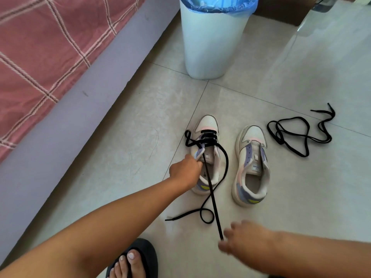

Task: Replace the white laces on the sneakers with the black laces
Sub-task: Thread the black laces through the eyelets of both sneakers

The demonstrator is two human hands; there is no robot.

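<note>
A bed (50,47) with a pink checked cover lay at the left. The left hand (185,169) had its grip closed on the side flap of the left sneaker (206,153), partly threaded with a black lace (212,195). The lace ran taut to the right hand (243,237), pinched in its blurred fingertips. The right sneaker (252,167) stood laceless on the floor (130,157) just beside it, the spare black lace (297,133) coiled farther right.

spare lace (297,133) right of sneakers (252,167)
</note>
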